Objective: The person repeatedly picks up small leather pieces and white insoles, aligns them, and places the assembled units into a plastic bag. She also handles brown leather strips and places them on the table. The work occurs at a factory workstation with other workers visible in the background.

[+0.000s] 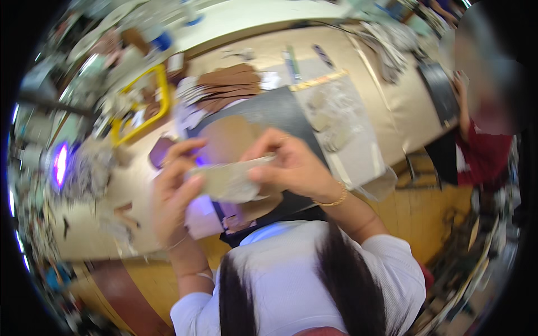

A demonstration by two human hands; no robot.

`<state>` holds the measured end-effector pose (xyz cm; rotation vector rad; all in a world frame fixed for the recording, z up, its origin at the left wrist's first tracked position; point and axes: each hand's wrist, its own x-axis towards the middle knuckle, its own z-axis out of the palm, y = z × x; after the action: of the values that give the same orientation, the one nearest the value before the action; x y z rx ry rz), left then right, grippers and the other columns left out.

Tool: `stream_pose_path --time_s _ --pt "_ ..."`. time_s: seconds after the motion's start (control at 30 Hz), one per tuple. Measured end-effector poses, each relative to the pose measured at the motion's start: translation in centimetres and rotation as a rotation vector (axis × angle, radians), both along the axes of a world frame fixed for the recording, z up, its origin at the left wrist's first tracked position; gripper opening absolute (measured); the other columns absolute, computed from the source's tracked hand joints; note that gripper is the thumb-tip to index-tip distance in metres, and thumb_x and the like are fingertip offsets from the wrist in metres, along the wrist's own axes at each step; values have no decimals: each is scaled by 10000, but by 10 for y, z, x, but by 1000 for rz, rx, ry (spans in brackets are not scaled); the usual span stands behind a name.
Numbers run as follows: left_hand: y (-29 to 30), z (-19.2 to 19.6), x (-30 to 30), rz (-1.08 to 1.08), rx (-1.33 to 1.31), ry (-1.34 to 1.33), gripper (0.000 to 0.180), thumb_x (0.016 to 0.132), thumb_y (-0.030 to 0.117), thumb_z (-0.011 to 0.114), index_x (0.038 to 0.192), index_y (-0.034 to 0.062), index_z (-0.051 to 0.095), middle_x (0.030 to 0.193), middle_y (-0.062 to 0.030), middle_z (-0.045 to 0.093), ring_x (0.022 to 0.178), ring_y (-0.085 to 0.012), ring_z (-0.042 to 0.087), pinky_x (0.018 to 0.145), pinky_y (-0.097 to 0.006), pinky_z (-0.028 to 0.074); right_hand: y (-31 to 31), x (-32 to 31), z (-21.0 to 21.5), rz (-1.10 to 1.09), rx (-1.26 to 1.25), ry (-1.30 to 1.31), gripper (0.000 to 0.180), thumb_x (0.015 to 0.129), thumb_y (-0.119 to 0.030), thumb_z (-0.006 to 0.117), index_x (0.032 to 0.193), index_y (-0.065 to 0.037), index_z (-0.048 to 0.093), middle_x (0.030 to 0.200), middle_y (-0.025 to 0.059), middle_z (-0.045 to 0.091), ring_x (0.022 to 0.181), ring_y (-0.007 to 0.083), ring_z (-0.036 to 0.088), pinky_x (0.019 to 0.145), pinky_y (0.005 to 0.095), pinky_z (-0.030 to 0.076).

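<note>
Fingers of the left hand (175, 182) and right hand (290, 165) were pinched closed on opposite ends of a pale flat piece (228, 182) over the dark mat (294, 120); brown pieces (230, 83) lay beyond the mat.

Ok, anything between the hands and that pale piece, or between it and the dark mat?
Nothing visible between the left hand, right hand and the pale flat piece: both grip it. Beneath it, a brown rounded piece covers part of the dark mat.
</note>
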<state>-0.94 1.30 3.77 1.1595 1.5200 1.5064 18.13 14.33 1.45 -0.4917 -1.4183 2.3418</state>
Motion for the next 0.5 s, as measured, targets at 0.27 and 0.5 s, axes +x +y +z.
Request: stream_pose_path --time_s 0.27,0.5 --pt "-43 -4 -60 177 265 -668 338 819 280 616 1016 13 554 1097 -105 480 934 -186 442 823 -312 379 -14 4 -19 43 -32 213 212 881 -159 682 947 -21 535 882 54 627 781 103 631 717 238 523" --pt "-70 4 -87 147 312 -756 200 763 135 669 813 83 483 965 -46 373 925 -204 381 785 -328 334 -10 11 -27 113 14 175 184 877 -166 683 908 -24 569 880 28 625 790 81 599 717 234 496"
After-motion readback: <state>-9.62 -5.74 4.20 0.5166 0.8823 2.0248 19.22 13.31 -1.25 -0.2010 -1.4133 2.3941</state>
